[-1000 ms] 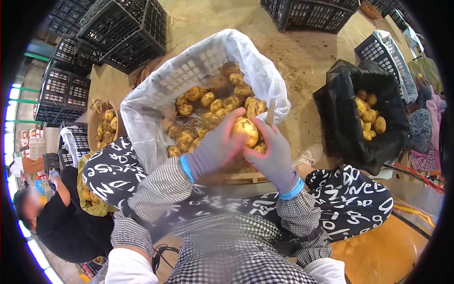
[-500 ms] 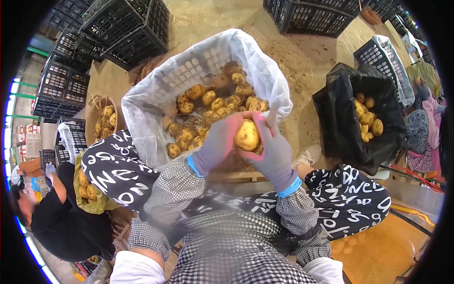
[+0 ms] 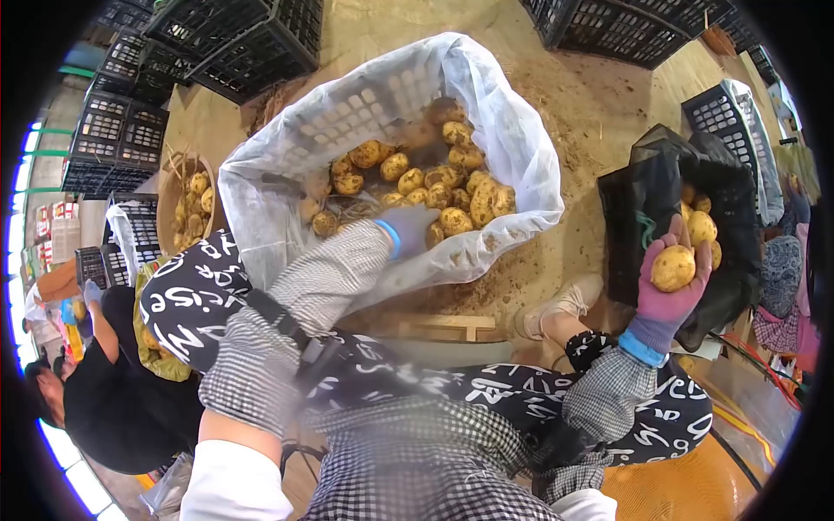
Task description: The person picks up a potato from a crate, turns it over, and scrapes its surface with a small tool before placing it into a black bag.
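Note:
My right hand [image 3: 665, 300], in a grey and pink glove, holds a yellow potato [image 3: 673, 268] at the near left edge of the black-lined crate [image 3: 627, 204]. More potatoes [image 3: 701, 227] lie in that crate just beyond the fingers. My left hand [image 3: 412, 229], also gloved, is down inside the crate lined with white plastic [image 3: 530, 156], among dirt-covered potatoes [image 3: 439, 195]. Its fingers are partly hidden and smeared, so I cannot make out whether they grip one.
Stacked black crates [image 3: 234, 52] stand at the back left, and another black crate [image 3: 617, 30] is at the back right. A basket of potatoes [image 3: 193, 204] sits to the left. A co-worker in black [image 3: 130, 382] works at the far left.
Both hands were together around a potato over the white-lined crate. My right hand has carried a potato right to the black-lined crate, while my left hand has dropped among the potatoes.

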The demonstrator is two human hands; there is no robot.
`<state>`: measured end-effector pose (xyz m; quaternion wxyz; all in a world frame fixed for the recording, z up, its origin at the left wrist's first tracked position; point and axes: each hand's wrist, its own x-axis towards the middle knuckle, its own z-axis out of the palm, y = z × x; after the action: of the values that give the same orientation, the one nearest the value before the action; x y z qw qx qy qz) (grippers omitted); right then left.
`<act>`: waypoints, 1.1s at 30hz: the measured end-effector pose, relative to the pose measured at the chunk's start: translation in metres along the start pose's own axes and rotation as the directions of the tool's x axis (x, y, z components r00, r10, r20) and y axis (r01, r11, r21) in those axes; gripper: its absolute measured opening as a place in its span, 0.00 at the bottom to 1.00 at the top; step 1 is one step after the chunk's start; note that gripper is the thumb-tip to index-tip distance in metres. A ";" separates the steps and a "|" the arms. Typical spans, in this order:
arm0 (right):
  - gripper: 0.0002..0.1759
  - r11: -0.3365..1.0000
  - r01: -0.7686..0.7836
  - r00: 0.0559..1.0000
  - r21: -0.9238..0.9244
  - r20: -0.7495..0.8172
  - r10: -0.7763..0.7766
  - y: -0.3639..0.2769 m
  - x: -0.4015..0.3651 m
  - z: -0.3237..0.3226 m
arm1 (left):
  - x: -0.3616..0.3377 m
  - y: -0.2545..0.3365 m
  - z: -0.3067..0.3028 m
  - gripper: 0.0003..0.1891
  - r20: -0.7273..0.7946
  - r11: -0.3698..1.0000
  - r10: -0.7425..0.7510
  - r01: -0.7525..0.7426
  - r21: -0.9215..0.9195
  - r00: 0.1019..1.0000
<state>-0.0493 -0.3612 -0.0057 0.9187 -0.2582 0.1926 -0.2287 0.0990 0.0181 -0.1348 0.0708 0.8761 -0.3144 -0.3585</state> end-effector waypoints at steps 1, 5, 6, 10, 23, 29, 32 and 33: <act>0.27 0.999 -0.012 1.000 -0.032 0.007 0.013 0.012 -0.006 0.010 | 0.000 0.003 -0.002 0.32 0.020 1.000 -0.009 0.010 -0.017 1.000; 0.27 0.935 -0.028 0.998 -0.354 -0.065 0.005 0.058 -0.021 0.038 | -0.002 -0.010 -0.018 0.30 0.134 0.904 -0.062 0.113 -0.412 0.989; 0.27 0.873 0.011 1.000 -0.487 0.014 -0.005 0.067 -0.026 0.041 | -0.006 -0.018 -0.025 0.30 0.149 0.753 -0.056 0.140 -0.643 0.987; 0.27 0.586 0.040 0.971 -0.809 0.169 0.167 0.102 -0.051 0.076 | -0.042 0.008 -0.076 0.29 -0.177 0.552 -0.047 -0.122 -0.825 0.983; 0.49 0.762 -0.131 0.783 -0.634 0.405 0.472 0.142 -0.101 0.076 | -0.109 0.082 -0.063 0.18 -0.420 0.394 -0.039 -0.373 -0.840 0.907; 0.45 0.377 0.375 0.821 -0.847 0.492 0.290 0.144 -0.098 0.075 | -0.112 0.093 -0.049 0.24 -0.550 0.560 0.008 -0.460 -0.690 0.835; 0.45 0.339 0.386 0.821 -0.858 0.487 0.299 0.147 -0.098 0.071 | -0.109 0.093 -0.038 0.25 -0.498 0.511 -0.038 -0.412 -0.755 0.866; 0.45 0.351 0.344 0.829 -0.871 0.457 0.322 0.148 -0.099 0.069 | -0.107 0.093 -0.037 0.25 -0.474 0.404 -0.079 -0.407 -0.819 0.877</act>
<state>-0.0501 -0.1708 -0.0105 0.6134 -0.7897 0.0081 0.0028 0.0189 0.0051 -0.0125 0.6349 0.7178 -0.1344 -0.2524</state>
